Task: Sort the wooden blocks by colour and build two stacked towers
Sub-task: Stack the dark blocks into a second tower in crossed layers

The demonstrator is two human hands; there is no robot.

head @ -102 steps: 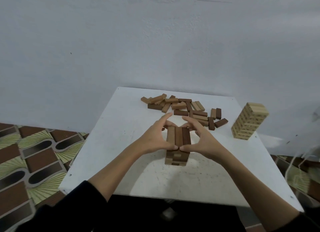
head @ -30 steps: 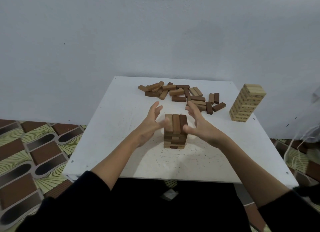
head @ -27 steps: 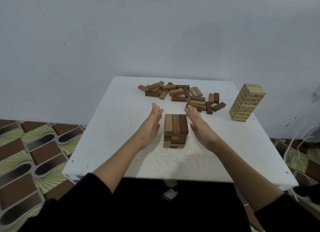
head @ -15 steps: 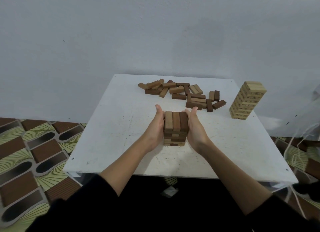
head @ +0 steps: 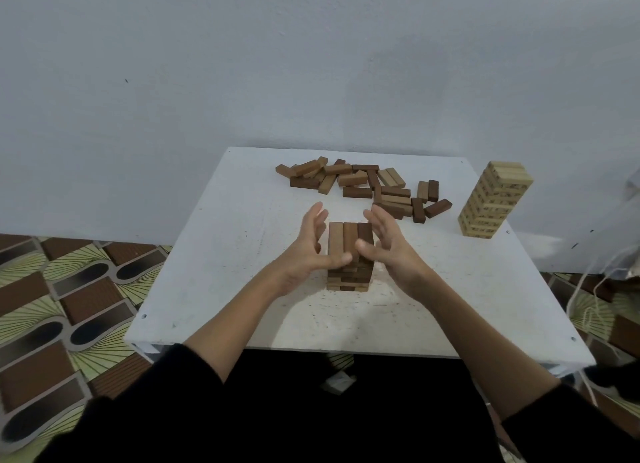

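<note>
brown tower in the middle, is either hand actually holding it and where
Nothing is gripped. The left hand and right hand flank the brown tower with fingers straight. The thumbs lie across its near face; real contact cannot be told.

Bare table (head: 221, 254) flanks the brown tower (head: 349, 258) (loose blocks (head: 363, 185) crowd behind, pale tower (head: 493, 199) far right).
</note>
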